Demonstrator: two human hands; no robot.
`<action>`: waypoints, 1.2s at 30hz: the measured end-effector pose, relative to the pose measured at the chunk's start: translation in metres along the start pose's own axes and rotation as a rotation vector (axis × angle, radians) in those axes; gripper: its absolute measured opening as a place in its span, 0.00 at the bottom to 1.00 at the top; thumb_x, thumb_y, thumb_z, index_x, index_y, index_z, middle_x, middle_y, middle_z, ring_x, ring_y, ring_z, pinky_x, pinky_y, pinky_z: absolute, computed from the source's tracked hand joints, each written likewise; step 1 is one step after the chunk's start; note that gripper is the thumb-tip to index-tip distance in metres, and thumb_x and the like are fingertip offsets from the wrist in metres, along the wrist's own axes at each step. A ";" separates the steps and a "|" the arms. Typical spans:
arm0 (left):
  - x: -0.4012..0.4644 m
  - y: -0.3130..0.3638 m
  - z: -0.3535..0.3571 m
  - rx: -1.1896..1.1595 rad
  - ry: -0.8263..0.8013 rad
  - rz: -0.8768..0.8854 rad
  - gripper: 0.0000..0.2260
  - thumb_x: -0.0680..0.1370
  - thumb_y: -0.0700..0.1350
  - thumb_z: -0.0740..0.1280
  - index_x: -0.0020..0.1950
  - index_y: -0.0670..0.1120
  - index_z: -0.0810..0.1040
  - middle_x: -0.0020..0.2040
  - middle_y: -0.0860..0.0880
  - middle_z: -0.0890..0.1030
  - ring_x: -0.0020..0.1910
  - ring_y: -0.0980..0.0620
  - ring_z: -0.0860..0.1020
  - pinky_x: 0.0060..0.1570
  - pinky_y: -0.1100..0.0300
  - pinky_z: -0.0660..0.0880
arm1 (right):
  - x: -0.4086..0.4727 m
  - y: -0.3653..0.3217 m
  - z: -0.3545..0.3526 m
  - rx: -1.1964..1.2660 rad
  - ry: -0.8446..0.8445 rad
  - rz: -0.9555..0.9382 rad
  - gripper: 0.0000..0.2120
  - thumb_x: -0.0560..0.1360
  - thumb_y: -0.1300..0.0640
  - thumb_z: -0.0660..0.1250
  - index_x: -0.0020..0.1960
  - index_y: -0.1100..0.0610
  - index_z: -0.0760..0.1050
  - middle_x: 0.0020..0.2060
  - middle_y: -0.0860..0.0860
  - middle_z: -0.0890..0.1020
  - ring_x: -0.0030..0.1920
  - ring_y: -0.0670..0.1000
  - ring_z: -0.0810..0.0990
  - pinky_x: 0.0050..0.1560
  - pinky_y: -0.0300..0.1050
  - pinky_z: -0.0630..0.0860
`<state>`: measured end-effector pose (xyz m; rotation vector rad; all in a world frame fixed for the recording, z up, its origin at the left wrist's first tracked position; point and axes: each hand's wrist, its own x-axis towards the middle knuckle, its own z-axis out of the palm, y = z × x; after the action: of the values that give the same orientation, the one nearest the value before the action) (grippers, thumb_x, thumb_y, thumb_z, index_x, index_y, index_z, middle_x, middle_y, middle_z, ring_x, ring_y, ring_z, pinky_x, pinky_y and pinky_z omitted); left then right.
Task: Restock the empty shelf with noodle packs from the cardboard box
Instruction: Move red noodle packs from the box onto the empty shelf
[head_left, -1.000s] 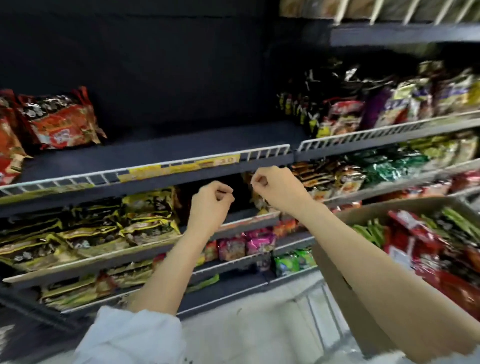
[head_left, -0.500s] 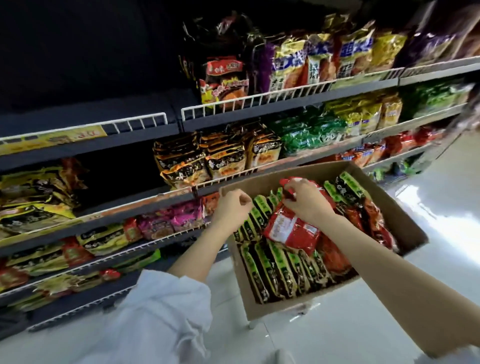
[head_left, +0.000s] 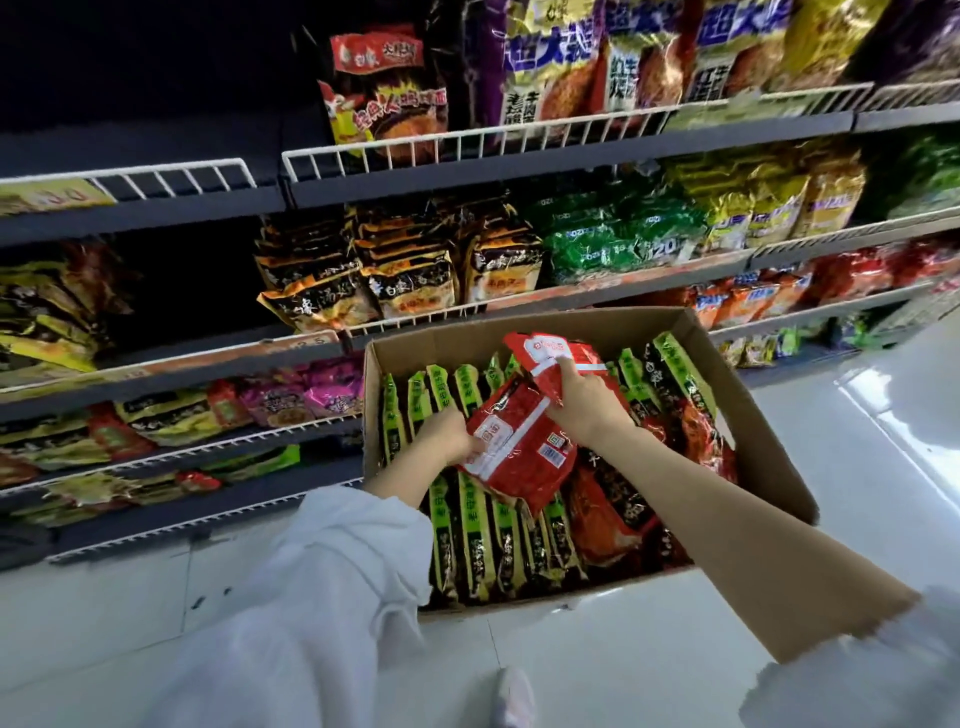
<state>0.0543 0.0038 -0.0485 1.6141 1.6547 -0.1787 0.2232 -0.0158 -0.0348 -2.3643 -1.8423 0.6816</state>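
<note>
An open cardboard box (head_left: 748, 415) stands on the floor below the shelving, packed with green and black noodle packs (head_left: 475, 540) standing on edge and orange ones at the right. Over the box my left hand (head_left: 447, 434) grips the lower edge of a red noodle pack (head_left: 519, 452). My right hand (head_left: 584, 400) pinches a second red pack (head_left: 558, 356) just above it. The empty dark shelf (head_left: 140, 150) with its white wire rail lies at the upper left.
Full shelves of noodle packs run along the wall: black and orange (head_left: 363, 275), green (head_left: 613, 239), yellow (head_left: 779, 197), purple (head_left: 311, 395). White glossy floor (head_left: 857, 441) lies right of the box. A shoe tip (head_left: 514, 696) shows at the bottom.
The view swung from the empty shelf down to the box. Both hands, then bare fists near the shelf rail, have dropped into the box and taken hold of red packs.
</note>
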 end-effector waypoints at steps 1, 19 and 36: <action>-0.001 0.000 0.001 0.011 0.008 -0.012 0.12 0.77 0.48 0.68 0.42 0.43 0.68 0.38 0.48 0.72 0.45 0.48 0.73 0.34 0.60 0.69 | 0.001 0.001 0.000 0.017 0.044 -0.013 0.27 0.78 0.57 0.63 0.73 0.58 0.56 0.57 0.62 0.77 0.56 0.63 0.77 0.49 0.51 0.73; -0.052 0.048 -0.093 -0.976 0.289 0.203 0.11 0.76 0.36 0.67 0.55 0.45 0.70 0.48 0.43 0.77 0.41 0.52 0.78 0.38 0.58 0.81 | -0.032 -0.026 -0.085 0.921 0.090 -0.286 0.20 0.80 0.65 0.54 0.65 0.44 0.67 0.53 0.54 0.80 0.47 0.54 0.83 0.47 0.56 0.82; -0.165 -0.093 -0.261 -0.975 0.574 0.305 0.10 0.77 0.36 0.61 0.49 0.39 0.82 0.41 0.45 0.80 0.36 0.55 0.79 0.29 0.68 0.76 | -0.071 -0.271 -0.091 0.552 -0.156 -0.755 0.28 0.64 0.35 0.70 0.58 0.46 0.66 0.52 0.51 0.77 0.52 0.51 0.78 0.52 0.44 0.76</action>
<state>-0.1636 0.0164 0.1888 1.1339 1.4622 1.1631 -0.0005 0.0130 0.1549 -1.1874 -2.0373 1.0828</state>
